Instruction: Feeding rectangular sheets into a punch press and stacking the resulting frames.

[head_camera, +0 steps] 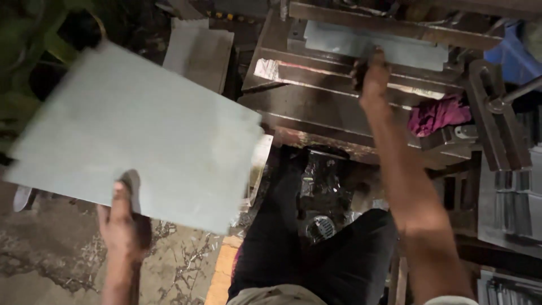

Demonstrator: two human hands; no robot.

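1. Gripping the near edge of a large pale grey sheet (141, 133), the left hand (119, 220) has its fingers closed on the panel, thumb on top, the rest hidden beneath.
2. That sheet is held out on the person's left, above the floor (51, 265), its long axis running from upper left down to lower right, one corner aimed at the machine; its far-left edge is smeared by motion blur.
3. Over on the right, the right hand (372, 70) is stretched forward onto the machine's metal surface (316, 107), fingers curled at the edge of a second grey plate (372, 45) lying flat in the press bed. Whether they clamp it or just rest on it, I cannot tell.
4. A magenta rag (437, 113) lies bunched just beside that forearm, with a steel lever arm (497, 113) to its right.
5. Behind the held sheet, a stack of more grey sheets (200, 51) leans in the background, partly covered by the sheet's corner.
6. Metal scraps litter the floor below, and the person's dark trousers (316, 248) fill the bottom centre, blocking the machine's base.
7. Upper left is dark and hard to read.
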